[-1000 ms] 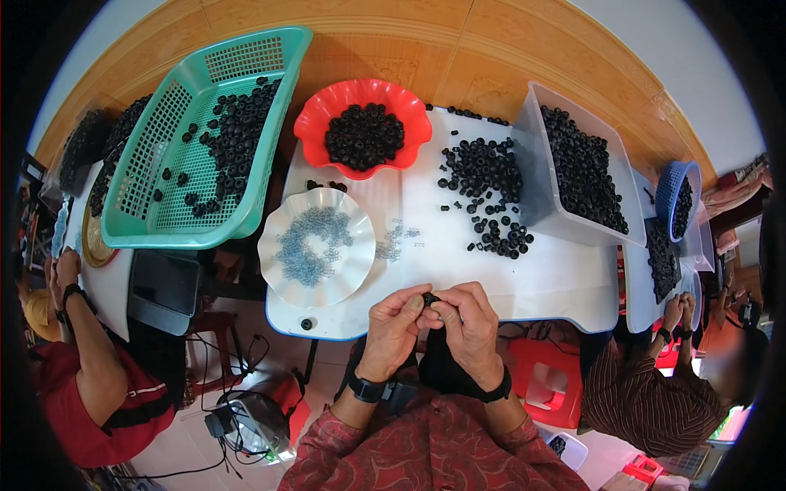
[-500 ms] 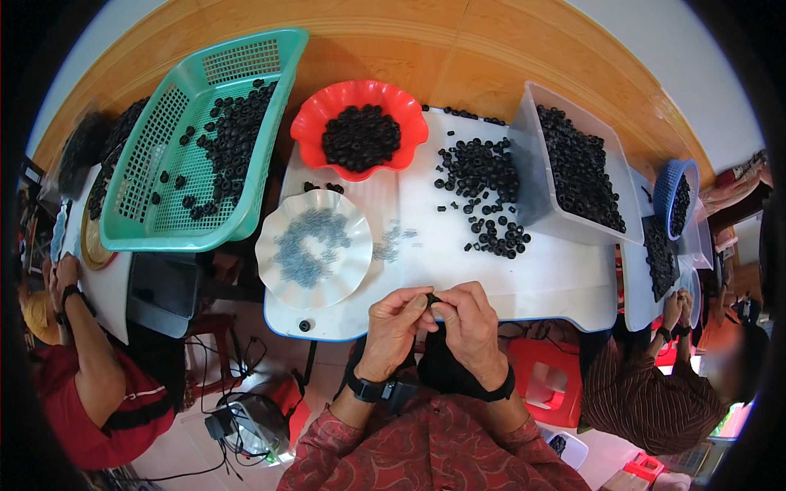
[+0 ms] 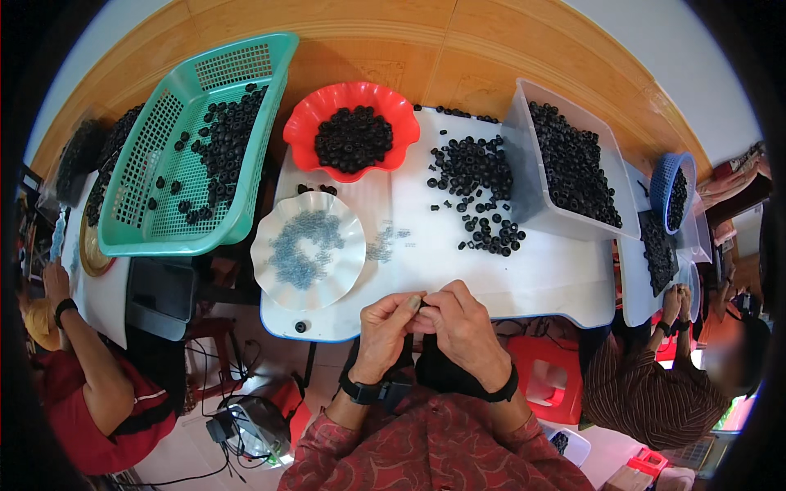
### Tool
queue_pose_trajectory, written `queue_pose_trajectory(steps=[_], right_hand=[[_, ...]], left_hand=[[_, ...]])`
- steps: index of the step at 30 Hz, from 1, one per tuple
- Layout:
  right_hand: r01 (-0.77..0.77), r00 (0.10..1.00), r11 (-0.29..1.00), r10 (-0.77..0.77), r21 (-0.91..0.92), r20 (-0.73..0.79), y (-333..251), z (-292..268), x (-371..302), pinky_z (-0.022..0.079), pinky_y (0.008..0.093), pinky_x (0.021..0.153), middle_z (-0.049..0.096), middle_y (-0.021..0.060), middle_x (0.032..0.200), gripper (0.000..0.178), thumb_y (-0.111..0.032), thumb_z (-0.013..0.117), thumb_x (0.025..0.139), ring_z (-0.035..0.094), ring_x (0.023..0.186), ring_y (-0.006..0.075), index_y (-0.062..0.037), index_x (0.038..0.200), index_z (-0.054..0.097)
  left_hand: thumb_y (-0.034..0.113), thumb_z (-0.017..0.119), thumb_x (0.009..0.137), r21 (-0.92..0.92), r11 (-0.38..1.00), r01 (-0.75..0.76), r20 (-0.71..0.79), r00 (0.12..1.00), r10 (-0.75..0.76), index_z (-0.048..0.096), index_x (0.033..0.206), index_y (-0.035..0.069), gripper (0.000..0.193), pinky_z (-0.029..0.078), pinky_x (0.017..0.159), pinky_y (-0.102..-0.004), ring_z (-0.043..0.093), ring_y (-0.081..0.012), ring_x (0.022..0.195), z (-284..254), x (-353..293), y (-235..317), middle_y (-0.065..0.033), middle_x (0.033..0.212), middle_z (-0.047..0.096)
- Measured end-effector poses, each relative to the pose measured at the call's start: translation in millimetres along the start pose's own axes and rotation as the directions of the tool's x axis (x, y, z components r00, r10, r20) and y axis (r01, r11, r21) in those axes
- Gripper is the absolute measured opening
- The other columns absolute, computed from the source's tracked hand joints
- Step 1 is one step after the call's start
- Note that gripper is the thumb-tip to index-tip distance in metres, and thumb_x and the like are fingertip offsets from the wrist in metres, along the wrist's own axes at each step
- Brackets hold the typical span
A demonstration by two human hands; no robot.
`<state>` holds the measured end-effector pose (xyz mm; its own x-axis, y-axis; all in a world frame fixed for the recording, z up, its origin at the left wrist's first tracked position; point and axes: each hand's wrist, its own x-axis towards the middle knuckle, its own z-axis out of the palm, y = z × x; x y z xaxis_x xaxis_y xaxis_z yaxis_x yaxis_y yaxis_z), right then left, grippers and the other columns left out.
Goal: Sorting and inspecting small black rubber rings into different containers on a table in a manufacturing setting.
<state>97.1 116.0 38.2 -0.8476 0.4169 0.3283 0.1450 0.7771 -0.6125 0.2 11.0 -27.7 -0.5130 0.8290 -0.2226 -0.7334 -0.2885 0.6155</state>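
My left hand (image 3: pixel 386 334) and my right hand (image 3: pixel 467 334) meet at the table's near edge, fingertips pinched together. Between them sits a small black part (image 3: pixel 422 304), mostly hidden by the fingers. Just beyond, to the left, a white scalloped plate (image 3: pixel 344 274) carries many tiny clear-grey metal-looking pieces, some of them spilled on the white table (image 3: pixel 393 286) beside it. A loose pile of small black ring-like parts (image 3: pixel 475 168) lies farther off to the right. One black part (image 3: pixel 300 326) rests alone near the table's left front corner.
A red scalloped bowl (image 3: pixel 295 135) and a green basket (image 3: pixel 164 237) hold more black parts, as does a clear plastic bin (image 3: pixel 536 209) at right. Co-workers sit on both sides, one in a red top (image 3: pixel 98 409), one in a striped shirt (image 3: pixel 647 393). A red stool (image 3: pixel 548 372) stands behind right.
My hands stay together, but the fingers have closed further round the black part, which shows less. The right hand has tilted inward slightly. The whole view has shifted a little.
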Motion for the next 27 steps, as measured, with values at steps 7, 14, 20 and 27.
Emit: queue_pose_trajectory(steps=[7,14,20,27], right_hand=[[0.007,0.997,0.996,-0.001,-0.085,0.074,1,-2,-3,0.051,0.0404,0.059,0.048,0.0142,0.086,0.021,-0.003,0.069,0.078,0.058,0.073,0.0324,0.0018,0.093,0.056],[0.027,0.995,0.995,-0.018,-0.093,0.097,7,-2,-6,0.052,0.0400,0.058,0.050,0.0145,0.084,0.019,-0.006,0.068,0.080,0.059,0.071,0.0330,0.0020,0.090,0.054],[0.026,0.994,0.999,-0.022,-0.029,0.106,10,-4,-4,0.052,0.0397,0.058,0.051,0.0134,0.082,0.015,-0.006,0.067,0.083,0.059,0.069,0.0321,0.0009,0.089,0.055],[-0.021,0.999,0.986,0.016,0.162,0.032,9,-1,-8,0.053,0.0351,0.061,0.056,0.0139,0.090,0.018,-0.003,0.065,0.085,0.061,0.073,0.0293,0.0002,0.102,0.061]], left_hand=[[0.004,0.061,0.093,0.105,0.994,-0.006,0.001,1.000,0.006,0.064,0.105,-0.007,0.017,0.061,0.070,-0.0329,0.068,-0.0173,0.077,5,0,2,-0.0135,0.093,0.069],[0.003,0.061,0.092,0.123,0.991,0.059,0.011,0.998,-0.060,0.064,0.105,-0.007,0.016,0.061,0.071,-0.0338,0.069,-0.0182,0.078,3,2,5,-0.0130,0.092,0.069],[0.003,0.060,0.092,0.093,0.993,0.077,0.039,0.996,-0.081,0.064,0.105,-0.007,0.017,0.061,0.071,-0.0348,0.069,-0.0196,0.080,0,3,6,-0.0137,0.094,0.069],[0.007,0.060,0.094,-0.015,0.999,0.045,0.056,0.997,-0.044,0.063,0.110,-0.006,0.021,0.062,0.069,-0.0324,0.067,-0.0157,0.076,-4,4,5,-0.0120,0.093,0.068]])
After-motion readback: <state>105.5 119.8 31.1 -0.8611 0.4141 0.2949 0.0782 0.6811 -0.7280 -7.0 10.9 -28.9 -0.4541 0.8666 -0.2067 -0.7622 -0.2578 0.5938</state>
